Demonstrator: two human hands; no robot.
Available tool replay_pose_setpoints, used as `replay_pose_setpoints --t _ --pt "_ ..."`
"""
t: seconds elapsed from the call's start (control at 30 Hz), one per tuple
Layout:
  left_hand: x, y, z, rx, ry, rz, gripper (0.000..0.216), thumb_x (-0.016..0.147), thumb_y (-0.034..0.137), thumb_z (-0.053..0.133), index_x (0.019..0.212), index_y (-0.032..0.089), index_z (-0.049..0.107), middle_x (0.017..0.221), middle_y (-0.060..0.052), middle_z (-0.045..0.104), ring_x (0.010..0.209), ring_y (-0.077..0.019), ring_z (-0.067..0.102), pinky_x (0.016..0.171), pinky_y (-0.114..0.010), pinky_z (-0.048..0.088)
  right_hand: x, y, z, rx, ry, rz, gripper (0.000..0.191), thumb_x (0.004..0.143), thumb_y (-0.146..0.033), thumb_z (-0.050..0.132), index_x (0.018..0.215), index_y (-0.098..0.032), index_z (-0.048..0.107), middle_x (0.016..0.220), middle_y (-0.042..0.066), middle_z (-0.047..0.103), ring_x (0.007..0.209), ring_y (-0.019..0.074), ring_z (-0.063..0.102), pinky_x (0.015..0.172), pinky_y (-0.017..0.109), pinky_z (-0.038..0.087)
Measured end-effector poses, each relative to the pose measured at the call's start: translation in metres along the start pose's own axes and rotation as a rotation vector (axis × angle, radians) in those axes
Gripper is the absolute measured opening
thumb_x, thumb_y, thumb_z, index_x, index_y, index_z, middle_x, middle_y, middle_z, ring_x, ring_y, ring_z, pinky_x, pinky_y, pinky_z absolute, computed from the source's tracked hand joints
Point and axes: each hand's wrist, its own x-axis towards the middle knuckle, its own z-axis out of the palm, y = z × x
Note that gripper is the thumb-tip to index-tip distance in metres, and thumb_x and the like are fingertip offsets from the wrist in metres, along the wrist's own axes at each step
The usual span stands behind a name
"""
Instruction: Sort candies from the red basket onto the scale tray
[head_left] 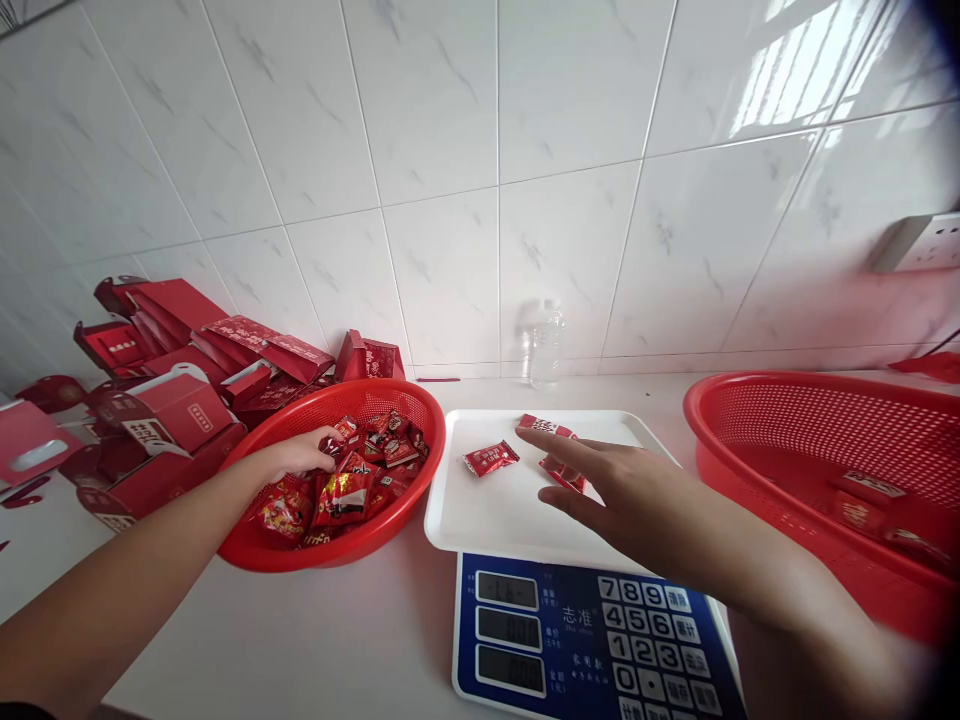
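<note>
My left hand (300,455) reaches into a red basket (409,500) filled with several red candy packets (352,480); its fingers curl over the packets. My right hand (615,485) hovers over the white tray (495,510) of a blue-faced scale (585,640), fingers stretched out and apart. One red packet (490,458) lies alone on the tray's left part. Two more red packets (551,440) lie under my right fingertips, partly hidden.
A pile of red cardboard boxes (172,380) fills the left back of the white counter. A large red basket (825,460) with a few items stands at right. A clear plastic bottle (546,345) stands by the tiled wall. A wall socket (930,240) is at far right.
</note>
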Motion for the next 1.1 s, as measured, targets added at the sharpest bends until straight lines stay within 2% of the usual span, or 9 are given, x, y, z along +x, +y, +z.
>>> replay_pose_setpoints --t 0.17,0.3,0.47,0.6,0.7,0.8,0.93,1.1 --pt "-0.005 0.007 -0.008 -0.099 -0.010 -0.025 0.056 0.049 0.020 0.060 0.105 0.021 0.053 0.069 0.003 0.055 0.055 -0.0158 0.054 0.048 -0.025 0.039 0.000 -0.001 -0.001 -0.004 -0.007 0.004 0.053 0.090 -0.034 0.049 0.142 -0.030 0.039 0.101 0.004 0.073 0.086 0.0216 0.069 0.071 0.034 0.056" --pt "-0.007 0.015 -0.013 -0.181 0.013 0.054 0.054 0.051 0.021 0.063 0.105 0.022 0.054 0.082 0.002 0.058 0.066 -0.0160 0.057 0.056 -0.026 0.044 0.000 -0.003 -0.003 -0.009 -0.017 0.014 0.053 0.091 -0.034 0.048 0.143 -0.029 0.039 0.101 0.005 0.073 0.087 0.0217 0.069 0.070 0.034 0.056" --pt "-0.024 0.051 -0.009 -0.308 0.004 0.174 0.058 0.064 0.032 0.066 0.118 0.024 0.047 0.083 0.002 0.060 0.074 -0.0174 0.062 0.066 -0.030 0.048 0.002 -0.003 -0.009 -0.006 -0.026 0.064 0.050 0.090 -0.034 0.049 0.140 -0.030 0.043 0.099 0.004 0.073 0.087 0.0228 0.069 0.066 0.034 0.056" --pt "-0.050 0.098 0.010 -0.388 -0.034 0.291 0.051 0.070 0.035 0.068 0.117 0.026 0.050 0.096 -0.001 0.063 0.087 -0.0205 0.065 0.074 -0.034 0.051 0.003 0.001 -0.015 -0.006 -0.046 0.145 0.047 0.091 -0.034 0.047 0.137 -0.030 0.047 0.107 0.005 0.072 0.094 0.0232 0.067 0.072 0.036 0.055" --pt "-0.067 0.129 0.031 -0.421 -0.173 0.416 0.050 0.073 0.033 0.068 0.119 0.026 0.051 0.109 -0.003 0.063 0.098 -0.0224 0.063 0.083 -0.036 0.051 0.004 0.005 -0.021 -0.013 -0.066 0.188 0.045 0.092 -0.035 0.044 0.136 -0.029 0.048 0.113 0.006 0.070 0.096 0.0225 0.067 0.076 0.037 0.054" --pt "-0.076 0.153 0.052 -0.415 -0.260 0.517 0.047 0.077 0.033 0.066 0.121 0.025 0.051 0.122 -0.004 0.060 0.111 -0.0230 0.058 0.092 -0.036 0.048 0.004 0.007 -0.025 -0.020 -0.080 0.210 0.046 0.092 -0.035 0.042 0.137 -0.026 0.047 0.114 0.007 0.069 0.098 0.0235 0.066 0.078 0.038 0.053" --pt "-0.078 0.175 0.072 -0.358 -0.313 0.617 0.043 0.083 0.035 0.059 0.124 0.025 0.050 0.127 -0.005 0.058 0.117 -0.0231 0.054 0.096 -0.036 0.045 0.004 0.008 -0.028 -0.018 -0.087 0.241 0.046 0.091 -0.034 0.042 0.137 -0.027 0.047 0.118 0.007 0.067 0.100 0.0251 0.064 0.078 0.040 0.052" --pt "-0.070 0.187 0.083 -0.244 -0.253 0.677 0.041 0.084 0.032 0.057 0.124 0.024 0.051 0.128 -0.006 0.057 0.119 -0.0235 0.053 0.100 -0.038 0.042 0.000 0.010 -0.029 0.034 -0.092 0.278 0.046 0.090 -0.034 0.043 0.136 -0.028 0.047 0.111 0.005 0.069 0.098 0.0254 0.064 0.079 0.040 0.051"
